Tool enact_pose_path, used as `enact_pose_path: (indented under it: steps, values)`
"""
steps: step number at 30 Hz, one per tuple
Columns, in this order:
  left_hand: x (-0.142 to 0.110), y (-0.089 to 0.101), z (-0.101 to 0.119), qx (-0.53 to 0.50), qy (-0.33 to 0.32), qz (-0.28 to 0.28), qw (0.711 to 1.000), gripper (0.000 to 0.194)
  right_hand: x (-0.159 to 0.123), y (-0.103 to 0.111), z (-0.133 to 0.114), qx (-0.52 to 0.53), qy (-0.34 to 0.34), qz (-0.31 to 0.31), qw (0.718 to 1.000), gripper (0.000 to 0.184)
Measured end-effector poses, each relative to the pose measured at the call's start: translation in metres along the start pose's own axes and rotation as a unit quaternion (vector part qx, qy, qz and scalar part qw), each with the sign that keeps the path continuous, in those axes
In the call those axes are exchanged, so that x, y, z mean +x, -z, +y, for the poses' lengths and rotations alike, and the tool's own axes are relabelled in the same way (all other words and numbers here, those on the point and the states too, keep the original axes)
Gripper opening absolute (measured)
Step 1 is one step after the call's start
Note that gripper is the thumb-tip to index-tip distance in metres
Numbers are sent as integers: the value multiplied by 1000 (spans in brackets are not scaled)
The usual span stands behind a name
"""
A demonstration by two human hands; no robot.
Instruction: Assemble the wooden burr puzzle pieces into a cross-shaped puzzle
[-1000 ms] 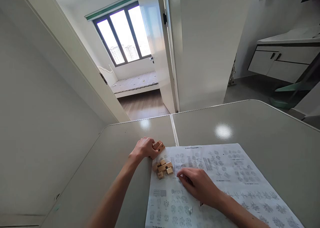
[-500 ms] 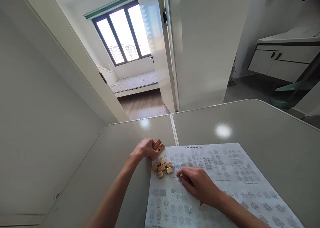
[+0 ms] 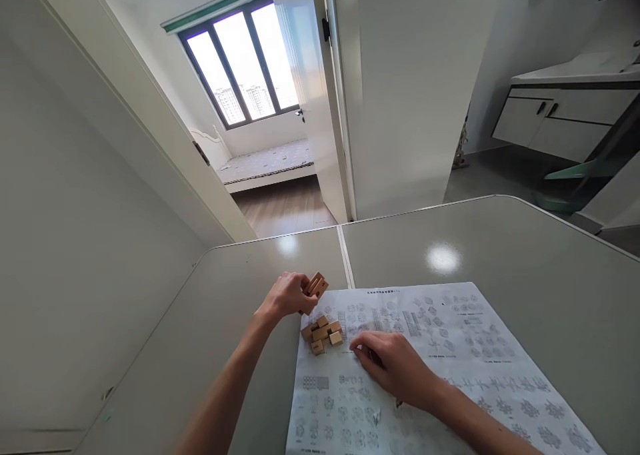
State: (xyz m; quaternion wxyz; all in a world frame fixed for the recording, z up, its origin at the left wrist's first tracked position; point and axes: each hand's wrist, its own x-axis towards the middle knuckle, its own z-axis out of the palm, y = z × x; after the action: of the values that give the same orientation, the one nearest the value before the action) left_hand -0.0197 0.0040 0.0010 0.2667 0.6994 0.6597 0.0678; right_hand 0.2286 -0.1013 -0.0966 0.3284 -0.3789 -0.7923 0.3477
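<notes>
My left hand (image 3: 287, 294) is closed around some notched wooden puzzle pieces (image 3: 317, 286), held at the sheet's upper left corner. Just below them a cluster of light wooden puzzle blocks (image 3: 321, 335) lies on the printed paper sheet (image 3: 425, 428). To the right of that cluster, my right hand (image 3: 393, 362) rests on the paper with its fingers curled in. A small dark brown bit shows under its palm edge, and what the fingers hold, if anything, is hidden.
The grey table (image 3: 400, 248) has a pale seam (image 3: 345, 255) and a light rim. Its far edge faces an open door (image 3: 313, 75) and a bed (image 3: 270, 165) in the room beyond. A white cabinet (image 3: 565, 118) stands at the right.
The view has shifted slightly, moving everything a little left and up in the picture. Both hands keep almost the same places, and the left hand still grips the wooden pieces.
</notes>
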Motion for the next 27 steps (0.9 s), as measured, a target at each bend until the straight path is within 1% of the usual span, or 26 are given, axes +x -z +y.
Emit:
enact_pose_path:
  steps: [2,4,6,7,9,10,11,12,13,14,15,16,18,20,23,25,27]
  values:
    - [-8,-1,11,-53,-15,-16,998,29,1,1,-2,30,-21,4,999,20]
    - [-20,-4,24,-107,-45,-49,992,35,4,4,-3,83,-58,11,995,22]
    - [-36,-11,36,-152,-79,-99,980,34,7,7,-1,156,-102,31,982,26]
    - [-44,-16,41,-180,-95,-137,969,34,8,9,0,190,-123,51,973,28]
    - [-60,-32,46,-290,-122,-258,913,35,12,13,4,270,-161,98,944,28]
    - [-66,-41,48,-313,-131,-310,888,36,13,15,5,310,-185,122,924,30]
    - [-72,-51,48,-327,-132,-343,870,39,14,18,7,349,-211,141,902,33]
    - [-77,-62,48,-338,-127,-364,859,42,15,20,8,382,-236,158,879,36]
    - [-80,-72,47,-348,-119,-372,852,43,16,22,9,413,-256,171,857,39]
    - [-82,-81,46,-364,-110,-372,847,43,16,24,9,439,-270,182,837,42]
    - [-84,-90,45,-396,-105,-353,841,42,17,25,10,461,-281,190,820,43]
    - [-85,-97,44,-434,-105,-326,833,43,17,27,10,480,-286,194,806,43]
    - [-85,-106,42,-467,-124,-265,834,42,17,29,11,506,-289,199,788,42]
    - [-83,-109,40,-460,-138,-209,852,36,17,30,14,521,-288,203,778,41]
    - [-79,-107,38,-403,-142,-125,895,34,17,30,16,532,-284,207,770,37]
    - [-76,-105,36,-362,-143,-83,917,35,17,30,16,540,-282,201,767,35]
    - [-71,-104,31,-329,-147,-52,931,32,17,31,15,545,-282,198,764,34]
